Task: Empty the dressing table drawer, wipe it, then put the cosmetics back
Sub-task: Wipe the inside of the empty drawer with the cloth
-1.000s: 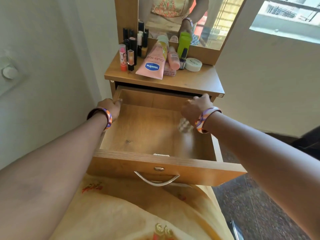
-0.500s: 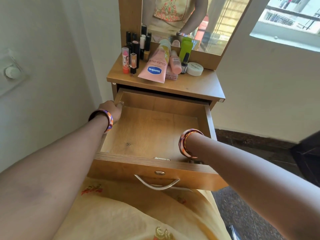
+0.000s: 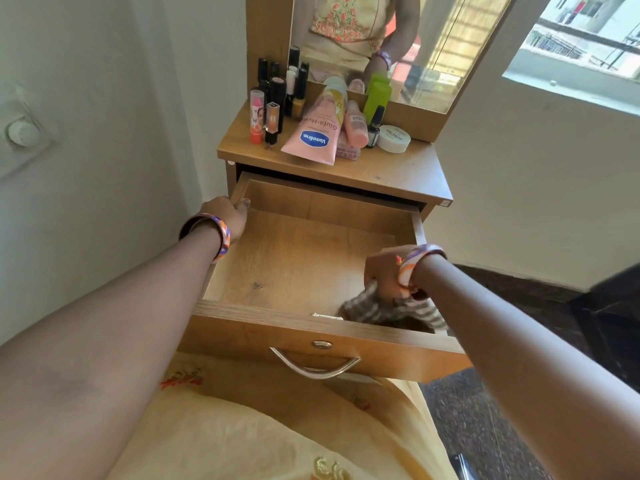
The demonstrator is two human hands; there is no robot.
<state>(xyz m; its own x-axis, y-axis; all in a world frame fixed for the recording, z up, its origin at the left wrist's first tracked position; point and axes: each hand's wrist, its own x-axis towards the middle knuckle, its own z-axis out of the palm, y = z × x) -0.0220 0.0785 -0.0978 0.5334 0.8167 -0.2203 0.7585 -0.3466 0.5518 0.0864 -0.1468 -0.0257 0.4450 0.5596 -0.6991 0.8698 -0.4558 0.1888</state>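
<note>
Right hand (image 3: 388, 271) now presses striped cloth (image 3: 391, 311) in drawer (image 3: 294, 265).

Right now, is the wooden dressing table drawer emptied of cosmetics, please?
Yes: the wooden drawer holds only the striped cloth; cosmetics stand on top.

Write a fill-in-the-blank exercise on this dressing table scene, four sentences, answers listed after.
1. The right hand presses a striped ____ into the drawer's front right corner.
2. The left hand holds the drawer's ____ side wall.
3. The pink Vaseline tube lies on the ____, not in the drawer.
4. Apart from the cloth, the drawer's inside is ____.

Answers: cloth; left; tabletop; empty
</note>
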